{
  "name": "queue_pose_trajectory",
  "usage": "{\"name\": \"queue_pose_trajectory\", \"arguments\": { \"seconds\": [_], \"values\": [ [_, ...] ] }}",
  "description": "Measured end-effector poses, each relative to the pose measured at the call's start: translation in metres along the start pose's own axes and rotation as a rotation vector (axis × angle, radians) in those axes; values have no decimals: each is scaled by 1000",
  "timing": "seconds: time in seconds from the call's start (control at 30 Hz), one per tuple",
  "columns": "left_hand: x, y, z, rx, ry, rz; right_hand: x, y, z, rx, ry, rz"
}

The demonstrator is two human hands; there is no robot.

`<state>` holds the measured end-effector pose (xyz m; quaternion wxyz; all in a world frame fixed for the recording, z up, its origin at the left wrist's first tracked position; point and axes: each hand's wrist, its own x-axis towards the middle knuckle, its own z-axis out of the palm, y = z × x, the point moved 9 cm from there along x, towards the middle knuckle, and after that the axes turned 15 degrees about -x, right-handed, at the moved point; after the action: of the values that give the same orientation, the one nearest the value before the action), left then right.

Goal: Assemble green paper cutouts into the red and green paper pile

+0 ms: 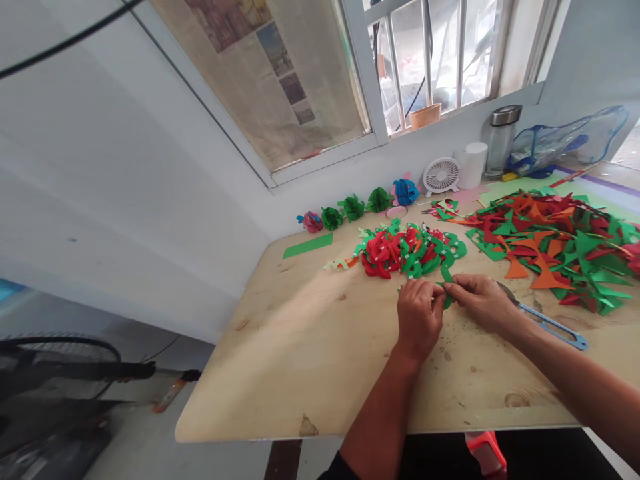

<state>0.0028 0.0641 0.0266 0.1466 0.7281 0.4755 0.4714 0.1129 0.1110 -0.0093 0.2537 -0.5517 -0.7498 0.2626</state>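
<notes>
Green curved strip of thin sheet material (447, 272), one, held at the near side of the heaped red-and-green cut shapes (384, 255), the landmark heap, one, on the pale wooden tabletop (280, 360).

Hands, two. Left hand (419, 313): forearm rising from below, knuckles up, fingers curled; grip drawn together at the strip's near part, exact contact partly hidden. Right hand (477, 299): forearm slanting in from the lower right, fingertips directed left; grip pinched on the strip, thumb and fingers with no visible gap.

Strip orientation: long axis roughly away from the person, bending along its length; far end towards the heap's right portion.

Crumpled flower-like balls, five, in a row beyond the heap: green, three (351, 208); blue, one (405, 192); pink and blue, one (312, 222).

Flat green rectangular strip (307, 246), one, left of the heap.

Red, orange and green offcuts (550, 250), one large pile, uncounted, right of the heap.

Light-blue slotted-handled tool (555, 328), one, right of and nearer than the heap.

Small white round fan (442, 176), one, beyond the heap.
</notes>
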Motion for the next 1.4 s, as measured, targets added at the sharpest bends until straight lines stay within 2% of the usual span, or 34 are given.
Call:
{"name": "queue_pose_trajectory", "arguments": {
  "seconds": [0.2, 0.47, 1.07, 1.4],
  "values": [
    [0, 2, 2, -1, -16, 22, 0, 0, -6, 56, 29, 30],
    [-1, 1, -4, -56, 47, 2, -1, -1, -9, 91, 43, 33],
    [0, 0, 2, -4, -19, -10, 0, 1, -3, 26, 18, 17],
    [-1, 1, 1, -7, -6, -1, -2, -5, -11, 65, 49, 4]
  ]
}}
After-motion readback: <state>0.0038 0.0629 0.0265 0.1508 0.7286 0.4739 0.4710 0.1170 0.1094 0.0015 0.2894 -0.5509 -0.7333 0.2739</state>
